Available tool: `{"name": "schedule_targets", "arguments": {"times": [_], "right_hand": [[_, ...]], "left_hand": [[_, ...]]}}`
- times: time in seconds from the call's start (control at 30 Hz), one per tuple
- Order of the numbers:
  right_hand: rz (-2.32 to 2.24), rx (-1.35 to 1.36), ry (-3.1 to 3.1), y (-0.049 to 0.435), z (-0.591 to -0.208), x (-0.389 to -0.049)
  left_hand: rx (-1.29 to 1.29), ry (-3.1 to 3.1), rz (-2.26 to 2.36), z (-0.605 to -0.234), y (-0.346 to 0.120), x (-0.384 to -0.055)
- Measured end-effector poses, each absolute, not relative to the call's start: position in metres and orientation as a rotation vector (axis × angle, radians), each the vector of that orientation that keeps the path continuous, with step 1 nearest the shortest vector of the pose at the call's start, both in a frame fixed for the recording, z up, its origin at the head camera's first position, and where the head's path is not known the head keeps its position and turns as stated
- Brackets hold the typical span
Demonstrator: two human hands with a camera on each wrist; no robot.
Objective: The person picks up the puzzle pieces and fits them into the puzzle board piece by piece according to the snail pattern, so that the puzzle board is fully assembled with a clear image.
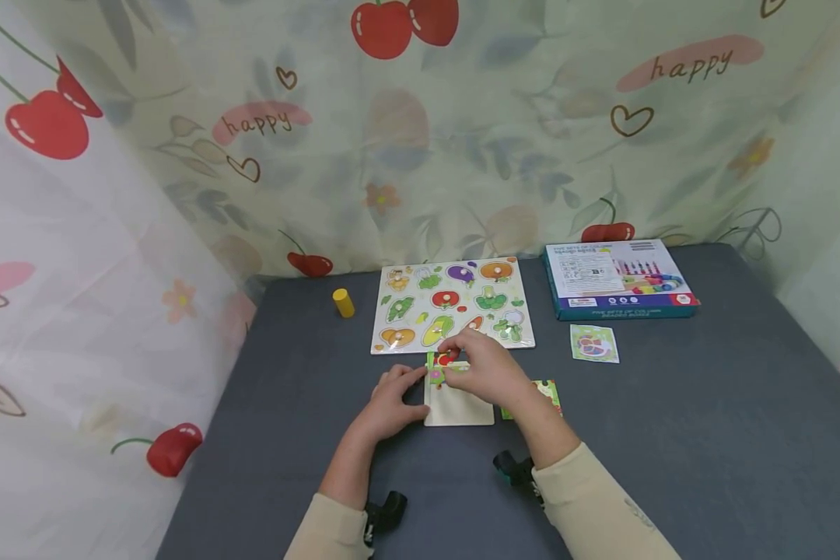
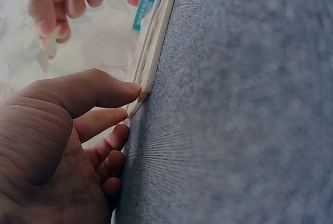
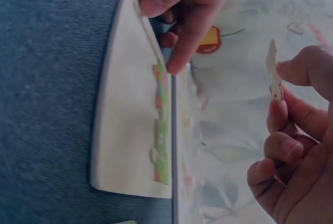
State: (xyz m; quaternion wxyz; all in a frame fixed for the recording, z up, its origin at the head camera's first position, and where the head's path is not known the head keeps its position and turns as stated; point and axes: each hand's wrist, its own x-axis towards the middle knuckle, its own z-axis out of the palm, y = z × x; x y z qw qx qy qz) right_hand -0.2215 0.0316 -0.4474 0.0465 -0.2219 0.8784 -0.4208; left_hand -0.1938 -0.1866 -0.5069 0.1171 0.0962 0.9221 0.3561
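A small pale wooden puzzle tray [image 1: 460, 408] lies flat on the dark cloth, with several colourful jigsaw pieces [image 3: 162, 148] set along its far side. My left hand [image 1: 390, 403] rests at the tray's left edge, its thumb and fingertips touching the rim without gripping it. Above the tray, my right hand [image 1: 488, 369] pinches a thin jigsaw piece [image 3: 272, 70] between thumb and fingers. That piece is held clear of the tray and seen nearly edge-on, so its picture is hidden. More green puzzle pieces [image 1: 549, 393] lie right of the tray, partly covered by my right forearm.
Behind the tray lies a white board [image 1: 383, 311] with vegetable pictures. A yellow cylinder [image 1: 344, 303] stands to its left. At the back right is a flat game box [image 1: 588, 299], with a small picture card [image 1: 594, 344] in front. A printed curtain [image 1: 462, 171] hangs behind.
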Motion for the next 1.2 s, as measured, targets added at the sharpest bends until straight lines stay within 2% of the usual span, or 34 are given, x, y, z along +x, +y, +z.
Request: {"name": "schedule_targets", "arguments": {"times": [0.87, 1.2], "right_hand": [[-0.948, -0.565, 2.694, 0.017, -0.489, -0.217], [-0.935, -0.523, 2.708, 0.016, -0.492, -0.217]], "left_hand": [[0.284, 2.641, 0.990, -0.497, -0.185, -0.202], [0.272, 2.603, 0.927, -0.490, -0.183, -0.207]]}}
